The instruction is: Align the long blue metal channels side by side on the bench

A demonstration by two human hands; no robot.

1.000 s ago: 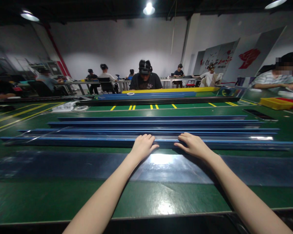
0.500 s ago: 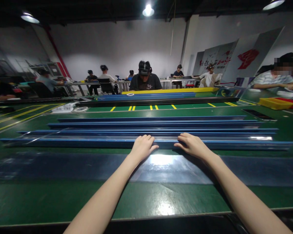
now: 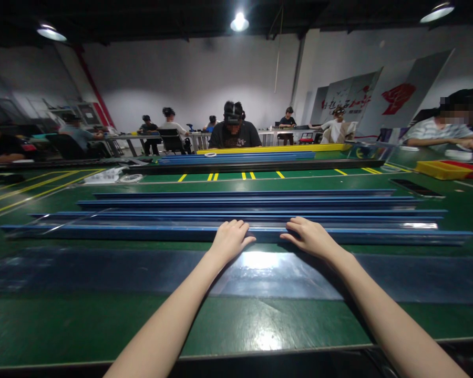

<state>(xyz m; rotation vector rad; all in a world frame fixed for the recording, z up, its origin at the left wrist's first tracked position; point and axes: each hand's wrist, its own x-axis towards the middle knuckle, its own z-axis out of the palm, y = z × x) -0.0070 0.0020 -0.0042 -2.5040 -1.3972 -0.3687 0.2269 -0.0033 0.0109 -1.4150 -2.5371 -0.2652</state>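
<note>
The nearest long blue channel strip (image 3: 122, 232) lies crosswise on the green table in front of me. Left of its middle, my left hand (image 3: 230, 240) curls its fingers over the strip, with the thumb on the near side. My right hand (image 3: 310, 236) grips the same strip a little to the right, its thumb pointing inward. Between me and that strip lies a flat, clear plastic sheet (image 3: 102, 270), shiny under the lamp. Several more blue channel strips (image 3: 244, 202) run parallel behind it. My fingertips are partly hidden behind the strip's upper edge.
A phone (image 3: 415, 188) lies at right, near a yellow bin (image 3: 443, 170) and a red bin. Farther back are a long black bar (image 3: 240, 168), blue strips and a yellow bar (image 3: 276, 149). A person (image 3: 234, 135) sits opposite; others work around the room.
Both hands keep their places on the blue channel strip. The whole view has shifted down very slightly.
</note>
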